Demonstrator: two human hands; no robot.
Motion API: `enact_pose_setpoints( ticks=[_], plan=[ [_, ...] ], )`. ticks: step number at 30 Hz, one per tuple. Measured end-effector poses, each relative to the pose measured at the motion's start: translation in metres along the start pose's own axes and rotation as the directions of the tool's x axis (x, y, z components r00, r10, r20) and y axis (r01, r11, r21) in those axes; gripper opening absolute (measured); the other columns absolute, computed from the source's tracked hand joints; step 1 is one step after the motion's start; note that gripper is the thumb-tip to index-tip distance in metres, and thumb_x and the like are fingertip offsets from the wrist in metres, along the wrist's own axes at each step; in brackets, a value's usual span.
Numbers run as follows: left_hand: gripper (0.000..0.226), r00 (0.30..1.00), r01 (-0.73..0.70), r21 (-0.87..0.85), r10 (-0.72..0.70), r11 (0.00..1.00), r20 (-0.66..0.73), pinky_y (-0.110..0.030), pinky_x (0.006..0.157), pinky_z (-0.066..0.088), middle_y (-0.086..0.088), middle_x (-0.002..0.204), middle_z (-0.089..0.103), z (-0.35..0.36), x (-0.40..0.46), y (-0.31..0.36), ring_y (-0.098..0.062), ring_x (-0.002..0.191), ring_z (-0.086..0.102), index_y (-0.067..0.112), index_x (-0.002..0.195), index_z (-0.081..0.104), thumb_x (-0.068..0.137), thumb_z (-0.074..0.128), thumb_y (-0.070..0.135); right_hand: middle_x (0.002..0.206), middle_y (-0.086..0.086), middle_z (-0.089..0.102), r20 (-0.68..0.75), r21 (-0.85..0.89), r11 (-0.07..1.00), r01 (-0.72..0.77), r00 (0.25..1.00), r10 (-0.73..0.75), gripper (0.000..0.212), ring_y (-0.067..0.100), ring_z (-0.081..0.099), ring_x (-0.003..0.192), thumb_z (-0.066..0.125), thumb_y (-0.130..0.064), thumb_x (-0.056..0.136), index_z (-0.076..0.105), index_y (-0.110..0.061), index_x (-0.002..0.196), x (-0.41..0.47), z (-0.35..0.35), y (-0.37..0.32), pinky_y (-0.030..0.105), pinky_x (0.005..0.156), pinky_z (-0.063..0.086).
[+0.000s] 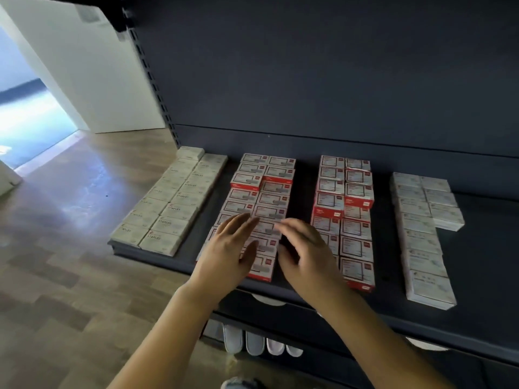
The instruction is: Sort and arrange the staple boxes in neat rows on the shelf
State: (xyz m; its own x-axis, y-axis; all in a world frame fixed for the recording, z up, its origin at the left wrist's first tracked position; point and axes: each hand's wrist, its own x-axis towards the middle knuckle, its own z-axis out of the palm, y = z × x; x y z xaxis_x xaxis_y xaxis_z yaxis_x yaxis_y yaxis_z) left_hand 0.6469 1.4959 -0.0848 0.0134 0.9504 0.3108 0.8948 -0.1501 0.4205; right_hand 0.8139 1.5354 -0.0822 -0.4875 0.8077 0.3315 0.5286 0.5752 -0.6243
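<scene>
Staple boxes lie in paired rows on a dark shelf. Cream boxes marked STAPLES fill the left. Red-and-white boxes form the second group, and more red-and-white boxes form the third, some stacked higher. Pale boxes run down the right. My left hand lies over the front left of the second group, fingers straight. My right hand hovers at that group's right edge, fingers loosely bent and holding nothing. The boxes under both hands are partly hidden.
The shelf's dark back panel rises behind the boxes. A lower shelf edge runs below, with white items beneath it. Wooden floor and a white wall lie to the left.
</scene>
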Motion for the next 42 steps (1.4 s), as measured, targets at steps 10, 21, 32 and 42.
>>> enact_pose_setpoints(
  ticks=[10, 21, 32, 42],
  plan=[
    [0.051, 0.996, -0.066, -0.012, 0.067, 0.998, 0.059, -0.031, 0.097, 0.039, -0.014, 0.126, 0.057, -0.047, -0.013, -0.083, -0.029, 0.121, 0.049, 0.004, 0.127, 0.055, 0.087, 0.041, 0.031, 0.114, 0.013, 0.061, 0.004, -0.059, 0.998, -0.024, 1.000, 0.025, 0.041, 0.031, 0.058, 0.108, 0.058, -0.008, 0.076, 0.061, 0.002, 0.115, 0.036, 0.078, -0.064, 0.030, 0.094, 0.037],
    [0.065, 0.980, 0.061, 0.162, -0.090, 0.985, 0.178, -0.040, 0.096, 0.044, -0.013, 0.128, 0.056, -0.110, -0.063, -0.236, -0.033, 0.120, 0.050, 0.004, 0.124, 0.056, 0.081, 0.044, 0.051, 0.122, 0.004, 0.036, 0.169, -0.330, 0.918, -0.222, 0.942, 0.289, 0.066, 0.019, 0.040, 0.113, 0.061, -0.042, 0.085, 0.034, -0.014, 0.139, 0.069, 0.179, -0.131, 0.027, 0.094, 0.037],
    [0.048, 0.997, -0.033, 0.091, 0.026, 0.995, 0.079, -0.033, 0.071, 0.053, -0.009, 0.103, 0.068, -0.103, -0.059, -0.254, -0.030, 0.090, 0.064, 0.000, 0.112, 0.064, 0.072, 0.080, 0.021, 0.126, 0.001, 0.045, 0.131, -0.418, 0.862, -0.286, 0.920, 0.369, 0.059, 0.020, 0.038, 0.116, 0.058, -0.041, 0.087, 0.038, -0.017, 0.138, 0.069, 0.180, -0.138, 0.028, 0.098, 0.033],
    [0.033, 0.989, -0.095, 0.188, 0.071, 0.978, 0.134, -0.028, 0.053, 0.046, 0.000, 0.074, 0.068, -0.102, -0.044, -0.260, -0.028, 0.066, 0.063, 0.009, 0.082, 0.067, 0.069, 0.067, 0.039, 0.123, 0.005, 0.050, 0.086, -0.419, 0.848, -0.324, 0.916, 0.392, 0.044, 0.021, 0.040, 0.114, 0.058, -0.028, 0.090, 0.050, -0.014, 0.130, 0.071, 0.190, -0.146, 0.027, 0.094, 0.035]
  ],
)
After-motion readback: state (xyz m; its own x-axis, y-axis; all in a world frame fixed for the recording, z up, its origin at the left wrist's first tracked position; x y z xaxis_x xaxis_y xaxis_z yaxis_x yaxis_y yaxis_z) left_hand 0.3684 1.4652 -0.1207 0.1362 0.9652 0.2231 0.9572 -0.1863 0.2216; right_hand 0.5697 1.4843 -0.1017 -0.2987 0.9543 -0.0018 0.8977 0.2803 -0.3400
